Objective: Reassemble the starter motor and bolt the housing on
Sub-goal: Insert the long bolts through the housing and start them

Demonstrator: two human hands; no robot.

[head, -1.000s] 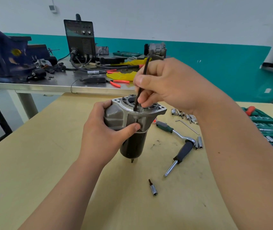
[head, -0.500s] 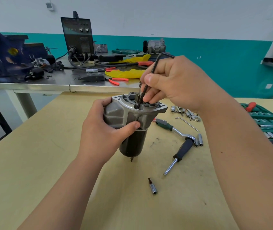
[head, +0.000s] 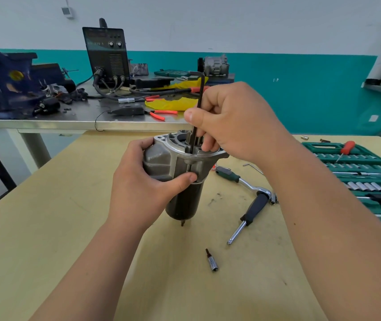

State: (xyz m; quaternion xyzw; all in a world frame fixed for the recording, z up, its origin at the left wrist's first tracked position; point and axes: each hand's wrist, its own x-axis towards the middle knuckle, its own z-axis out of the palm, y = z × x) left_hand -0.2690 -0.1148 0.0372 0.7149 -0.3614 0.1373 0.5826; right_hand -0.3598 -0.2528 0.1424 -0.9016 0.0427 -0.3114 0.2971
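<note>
Black hex key (head: 198, 107) pinched in our right hand (head: 235, 121) reaches into the starter motor (head: 180, 179), which our left hand (head: 138, 188) grips upright near the middle of the tabletop (head: 57, 228); leaning off-axis could slip the tip out.

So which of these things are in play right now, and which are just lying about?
In play: grey aluminium and black starter motor, held by left hand; black L-shaped hex key, pinched by right hand.
Lying about: green-handled ratchet; black-handled driver; small silver bit socket; green socket-set case.
</note>
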